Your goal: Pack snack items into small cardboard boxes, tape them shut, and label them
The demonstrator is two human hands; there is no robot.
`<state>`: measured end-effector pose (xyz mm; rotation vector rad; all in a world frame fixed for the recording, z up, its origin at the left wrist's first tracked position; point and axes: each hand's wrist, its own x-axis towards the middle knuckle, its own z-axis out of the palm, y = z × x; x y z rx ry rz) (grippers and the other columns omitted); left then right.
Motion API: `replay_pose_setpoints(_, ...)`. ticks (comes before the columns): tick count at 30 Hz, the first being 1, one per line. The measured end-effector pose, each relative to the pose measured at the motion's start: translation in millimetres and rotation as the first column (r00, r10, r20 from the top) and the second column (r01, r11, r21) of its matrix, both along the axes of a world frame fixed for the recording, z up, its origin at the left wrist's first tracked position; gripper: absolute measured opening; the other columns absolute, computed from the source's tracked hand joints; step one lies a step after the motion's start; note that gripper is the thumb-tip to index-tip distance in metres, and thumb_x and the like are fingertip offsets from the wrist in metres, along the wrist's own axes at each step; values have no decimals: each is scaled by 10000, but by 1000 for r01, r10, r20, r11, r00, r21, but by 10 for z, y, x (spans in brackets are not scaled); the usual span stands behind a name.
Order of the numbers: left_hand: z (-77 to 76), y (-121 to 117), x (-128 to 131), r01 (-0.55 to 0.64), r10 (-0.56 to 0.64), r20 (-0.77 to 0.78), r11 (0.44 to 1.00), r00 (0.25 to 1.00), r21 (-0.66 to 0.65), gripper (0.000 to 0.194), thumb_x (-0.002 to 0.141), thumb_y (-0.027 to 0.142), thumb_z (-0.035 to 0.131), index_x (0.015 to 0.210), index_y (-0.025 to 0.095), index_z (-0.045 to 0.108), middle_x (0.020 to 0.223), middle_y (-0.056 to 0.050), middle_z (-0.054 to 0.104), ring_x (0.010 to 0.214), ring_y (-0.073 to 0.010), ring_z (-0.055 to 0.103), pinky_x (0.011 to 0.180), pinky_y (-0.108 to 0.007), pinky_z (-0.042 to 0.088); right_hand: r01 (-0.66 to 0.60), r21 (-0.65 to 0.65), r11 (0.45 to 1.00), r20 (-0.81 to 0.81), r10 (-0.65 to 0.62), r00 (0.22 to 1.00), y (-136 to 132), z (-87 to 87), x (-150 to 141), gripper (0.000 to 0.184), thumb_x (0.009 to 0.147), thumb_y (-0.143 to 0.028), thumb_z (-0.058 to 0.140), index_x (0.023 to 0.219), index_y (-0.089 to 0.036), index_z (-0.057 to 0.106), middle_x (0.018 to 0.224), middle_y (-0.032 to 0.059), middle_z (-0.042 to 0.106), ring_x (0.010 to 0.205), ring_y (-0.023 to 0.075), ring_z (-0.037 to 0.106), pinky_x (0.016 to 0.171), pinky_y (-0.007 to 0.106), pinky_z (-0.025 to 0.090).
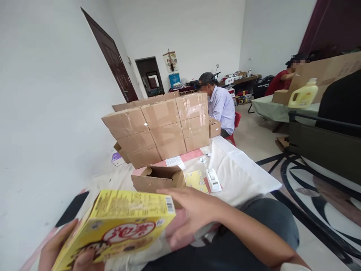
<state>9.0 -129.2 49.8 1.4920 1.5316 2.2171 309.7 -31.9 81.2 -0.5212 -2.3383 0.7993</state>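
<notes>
A yellow printed carton [124, 222] with a barcode and a red-and-white label lies tilted in front of me, held by both hands. My left hand [63, 252] grips its lower left corner from below, thumb on the front face. My right hand [191, 214] presses against its right end, fingers curled around the edge. Just beyond the carton stands an open small cardboard box [158, 178].
A stack of sealed cardboard boxes [160, 128] fills the far side of the white-covered table [242, 173]. A white tape dispenser [213, 180] and a yellow sheet [196, 180] lie near the open box. One person sits behind the stack, another at the right table with a yellow jug [304, 94].
</notes>
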Motion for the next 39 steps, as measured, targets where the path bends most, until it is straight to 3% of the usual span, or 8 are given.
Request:
replay_pose_setpoints(4,187,399,303,271,-283,183,959,942,84,813,582,715,842,1293,375,644,1165,-19,717,921,-267,673,691,-406,627,14,-240,971,-221,-68,973,1,-77,-76,555,769,-345,804,1253,-253,546,941,-1,684,654,138,610,540,234,450)
replay_pose_setpoints(11,-117,938,446,458,-440,267,889,857,-8,747,645,639,847,1272,282,653,1068,-70,744,846,-245,697,726,-411,640,-90,-466,880,-501,-179,847,276,-168,-13,632,694,-367,881,1213,-236,544,1023,31,707,828,168,688,614,234,539)
replay_pose_setpoints(15,-314,1199,295,301,-352,-278,930,894,-211,925,695,683,793,1473,287,486,1448,-161,570,1284,-383,570,1056,-590,486,-77,-591,803,-522,-309,795,537,-198,95,549,716,-476,855,1104,-190,592,948,52,735,571,132,656,470,247,525)
replay_pose_setpoints(17,-410,1275,180,6,-203,-641,955,741,-295,790,766,558,788,1458,297,511,1513,-151,519,1423,-427,419,1168,-709,254,1,-611,792,-548,-424,721,637,-201,154,541,730,-490,845,1083,-184,573,842,34,724,486,119,622,448,254,518)
replay_pose_setpoints(21,-606,1245,57,-237,-112,-876,940,470,-247,506,865,444,704,1323,248,622,1298,-147,655,1212,-363,561,1083,-635,346,74,-587,806,-565,-473,676,714,-202,201,638,673,-397,897,1144,-222,505,886,29,722,526,143,661,448,254,516)
replay_pose_setpoints(26,-600,968,194,-60,44,-886,998,462,19,83,897,196,668,978,213,669,942,-70,712,890,-229,615,851,-387,447,59,-573,818,-468,-385,795,636,-222,129,645,727,-322,843,1245,-272,462,1189,71,680,654,143,684,492,268,557)
replay_pose_setpoints(31,-456,683,423,70,80,-909,990,409,119,209,838,42,687,934,226,663,839,-24,731,814,-190,623,788,-351,437,180,-404,897,-180,-270,946,564,-292,53,460,780,-234,754,1198,-229,562,1135,54,704,851,191,687,613,263,544)
replay_pose_setpoints(39,-573,561,559,139,38,-905,985,423,106,258,810,14,716,974,208,669,824,-33,742,777,-184,621,745,-336,469,383,-91,919,38,-381,924,535,-383,-28,366,785,-226,726,1122,-190,590,1117,80,687,956,230,645,764,318,483)
